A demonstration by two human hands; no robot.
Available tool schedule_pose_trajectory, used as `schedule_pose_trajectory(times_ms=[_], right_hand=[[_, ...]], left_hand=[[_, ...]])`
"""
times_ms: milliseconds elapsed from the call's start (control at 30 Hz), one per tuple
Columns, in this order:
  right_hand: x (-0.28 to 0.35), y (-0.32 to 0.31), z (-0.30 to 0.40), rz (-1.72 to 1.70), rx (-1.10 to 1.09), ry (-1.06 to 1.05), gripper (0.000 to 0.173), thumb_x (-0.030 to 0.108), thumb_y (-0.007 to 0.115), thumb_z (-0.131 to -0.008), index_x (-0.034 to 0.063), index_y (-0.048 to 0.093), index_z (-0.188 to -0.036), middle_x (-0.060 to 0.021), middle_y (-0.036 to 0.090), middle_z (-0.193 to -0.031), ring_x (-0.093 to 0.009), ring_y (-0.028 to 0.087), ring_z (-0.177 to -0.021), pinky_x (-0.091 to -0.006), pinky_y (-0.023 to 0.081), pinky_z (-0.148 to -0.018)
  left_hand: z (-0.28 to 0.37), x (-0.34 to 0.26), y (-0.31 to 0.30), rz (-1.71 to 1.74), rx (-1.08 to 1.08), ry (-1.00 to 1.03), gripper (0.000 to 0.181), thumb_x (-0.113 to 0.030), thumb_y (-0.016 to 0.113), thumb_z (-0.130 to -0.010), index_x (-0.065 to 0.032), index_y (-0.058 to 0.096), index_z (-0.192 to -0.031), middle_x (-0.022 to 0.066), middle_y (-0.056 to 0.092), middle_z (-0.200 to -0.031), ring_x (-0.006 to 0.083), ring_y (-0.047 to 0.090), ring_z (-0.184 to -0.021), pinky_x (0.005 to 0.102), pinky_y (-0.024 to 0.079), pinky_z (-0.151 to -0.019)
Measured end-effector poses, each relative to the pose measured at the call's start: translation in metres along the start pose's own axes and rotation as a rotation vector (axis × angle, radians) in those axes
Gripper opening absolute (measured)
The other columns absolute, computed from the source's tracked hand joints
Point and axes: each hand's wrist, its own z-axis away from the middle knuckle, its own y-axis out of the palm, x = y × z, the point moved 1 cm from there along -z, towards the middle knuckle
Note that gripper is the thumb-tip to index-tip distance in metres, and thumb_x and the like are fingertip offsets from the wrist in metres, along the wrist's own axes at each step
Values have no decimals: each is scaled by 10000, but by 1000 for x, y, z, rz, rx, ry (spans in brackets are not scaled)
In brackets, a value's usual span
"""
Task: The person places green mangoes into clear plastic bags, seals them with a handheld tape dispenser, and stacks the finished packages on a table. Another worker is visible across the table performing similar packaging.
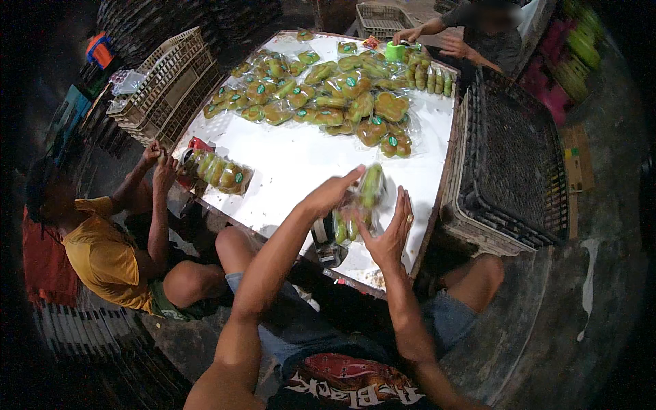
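Observation:
My left hand [333, 192] is at the left of a clear plastic bag of green-brown fruit [371, 185], its fingertips at the bag's upper edge. On the bag's right side, my right hand [389, 233] is spread, its thumb towards the fruit and a ring on one finger. Motion blur hides whether either hand grips the bag. Just below lie more bagged fruits [344, 228], beside a tape dispenser [328, 251] at the near edge of the white table [292, 169]. Farther back, many clear bags of similar fruit [351, 84] lie heaped, several with green stickers.
A person in a yellow shirt [102, 251] sits at the left, near a row of packed fruit [218, 171]. Another person's hand [407, 36] is by a green tape roll [394, 52] at the far edge. Plastic crates stand left [169, 87] and right [512, 169].

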Motion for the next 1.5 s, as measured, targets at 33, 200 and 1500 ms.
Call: schedule_pose_trajectory(times_ms=[33,200,1500], right_hand=[[9,-3,-2,-44,-5,-44,881,143,823,-720,4,352,-1452,-244,492,-1375,-399,451,-1299,-502,324,-1111],[29,-30,16,-609,425,143,655,284,763,-867,-25,453,-1355,-191,659,-1138,-253,666,-1040,-371,527,-905],[49,-56,36,-994,533,159,372,201,470,-1026,-63,608,-1247,-212,217,-1601,-354,269,-1462,-449,318,-1147]], left_hand=[[39,-3,6,137,42,-67,598,-527,603,-928,47,671,-1082,115,693,-798,211,658,-660,300,506,-622],[90,65,34,-85,-509,493,510,-456,622,-953,8,645,-1164,107,687,-974,161,629,-913,285,491,-826],[157,78,56,-195,-200,425,283,-230,770,-857,-19,733,-1041,120,725,-946,162,683,-796,317,534,-691]])
